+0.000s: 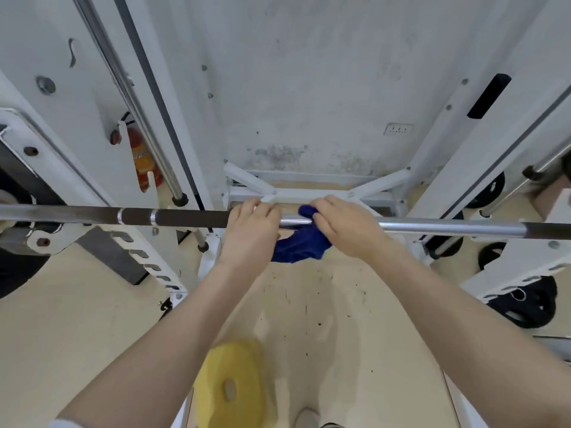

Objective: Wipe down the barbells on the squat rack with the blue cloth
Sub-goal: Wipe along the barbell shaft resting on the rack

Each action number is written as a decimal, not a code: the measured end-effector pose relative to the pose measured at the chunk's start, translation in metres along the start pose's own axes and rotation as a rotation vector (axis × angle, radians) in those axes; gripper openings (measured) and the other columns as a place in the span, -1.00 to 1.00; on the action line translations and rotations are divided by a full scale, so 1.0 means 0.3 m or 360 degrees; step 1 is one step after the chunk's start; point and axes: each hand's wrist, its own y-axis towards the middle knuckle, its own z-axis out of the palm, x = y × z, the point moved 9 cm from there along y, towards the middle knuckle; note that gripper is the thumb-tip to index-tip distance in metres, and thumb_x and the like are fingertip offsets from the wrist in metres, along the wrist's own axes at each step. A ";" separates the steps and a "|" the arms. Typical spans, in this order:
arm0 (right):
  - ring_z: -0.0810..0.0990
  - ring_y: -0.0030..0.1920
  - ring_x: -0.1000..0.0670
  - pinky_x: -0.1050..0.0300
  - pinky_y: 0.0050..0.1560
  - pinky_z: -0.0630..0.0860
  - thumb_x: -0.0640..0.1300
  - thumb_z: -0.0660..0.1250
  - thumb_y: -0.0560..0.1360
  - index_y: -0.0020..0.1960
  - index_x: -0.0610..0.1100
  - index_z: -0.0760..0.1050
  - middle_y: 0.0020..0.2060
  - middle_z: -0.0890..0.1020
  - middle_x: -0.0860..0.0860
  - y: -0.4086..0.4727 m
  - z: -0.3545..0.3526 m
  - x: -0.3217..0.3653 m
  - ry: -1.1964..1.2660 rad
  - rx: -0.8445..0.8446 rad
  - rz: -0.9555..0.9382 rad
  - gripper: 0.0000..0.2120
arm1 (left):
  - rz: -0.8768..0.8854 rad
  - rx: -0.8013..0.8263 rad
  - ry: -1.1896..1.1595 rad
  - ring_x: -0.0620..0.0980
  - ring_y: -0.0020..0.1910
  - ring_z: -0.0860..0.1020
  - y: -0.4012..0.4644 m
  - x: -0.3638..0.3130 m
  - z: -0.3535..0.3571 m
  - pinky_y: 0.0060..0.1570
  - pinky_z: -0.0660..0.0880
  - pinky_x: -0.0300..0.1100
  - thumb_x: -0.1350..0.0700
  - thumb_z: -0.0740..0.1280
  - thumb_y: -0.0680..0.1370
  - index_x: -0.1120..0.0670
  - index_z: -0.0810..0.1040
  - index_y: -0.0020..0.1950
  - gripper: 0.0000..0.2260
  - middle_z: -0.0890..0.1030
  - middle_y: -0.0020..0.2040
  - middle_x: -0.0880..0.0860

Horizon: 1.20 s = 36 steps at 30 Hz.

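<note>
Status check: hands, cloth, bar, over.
Left hand gripping barbell bare. Right hand holding blue cloth around bar. Nothing in the way.

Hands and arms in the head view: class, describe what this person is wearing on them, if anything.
Both the left hand and the right hand are bare: no gloves, rings or watch show. The forearms are uncovered. A pale sleeve edge shows high on the left arm.

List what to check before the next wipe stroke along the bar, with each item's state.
1. Cloth on bar: ok, wrapped over it under the right hand, tail hanging below.
2. Right hand gripping cloth: ok.
3. Left hand steadying bar: ok, curled over it beside the cloth.
4. Bar seated in rack: cannot tell, the hooks are not clearly shown.
5. Path to the right: ok, bare bar.
6. Cloth clean: cannot tell.
</note>
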 end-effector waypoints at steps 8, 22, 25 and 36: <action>0.45 -0.31 0.07 0.13 -0.33 0.34 0.33 0.26 0.38 -0.12 0.00 0.35 -0.31 0.47 0.13 0.053 0.030 0.014 0.0201 0.0410 -0.0036 -0.60 | -0.0151 -0.0152 0.0079 0.17 -0.21 0.56 0.016 -0.014 -0.003 -0.21 0.46 -0.03 0.21 0.54 0.26 0.09 0.65 -0.17 -0.81 0.57 -0.30 0.07; 0.55 -0.34 -0.12 0.08 -0.24 0.41 -0.22 0.49 0.21 -0.10 -0.14 0.47 -0.29 0.55 -0.07 -0.110 -0.026 -0.178 -0.0717 -0.0166 0.0352 -0.69 | -0.0202 -0.0300 0.0181 0.20 -0.17 0.56 -0.009 -0.023 -0.003 -0.17 0.49 0.02 0.21 0.53 0.30 0.14 0.64 -0.10 -0.79 0.60 -0.25 0.09; 0.49 -0.46 -0.08 0.15 -0.36 0.38 -0.22 0.49 0.04 -0.23 -0.11 0.52 -0.39 0.53 -0.02 -0.008 0.002 0.059 -0.0607 -0.0391 0.0159 -0.68 | -0.0203 -0.0260 0.0205 0.20 -0.16 0.56 -0.007 -0.021 0.000 -0.14 0.47 0.02 0.23 0.54 0.29 0.13 0.64 -0.13 -0.80 0.61 -0.25 0.08; 0.52 -0.12 -0.17 -0.02 -0.01 0.41 -0.34 0.40 0.26 0.11 -0.14 0.42 -0.08 0.52 -0.11 -0.169 -0.030 -0.197 -0.0585 -0.0114 0.0507 -0.55 | -0.0148 -0.0190 0.0139 0.20 -0.16 0.54 0.005 -0.008 0.010 -0.09 0.44 0.03 0.24 0.52 0.31 0.15 0.64 -0.07 -0.78 0.59 -0.25 0.10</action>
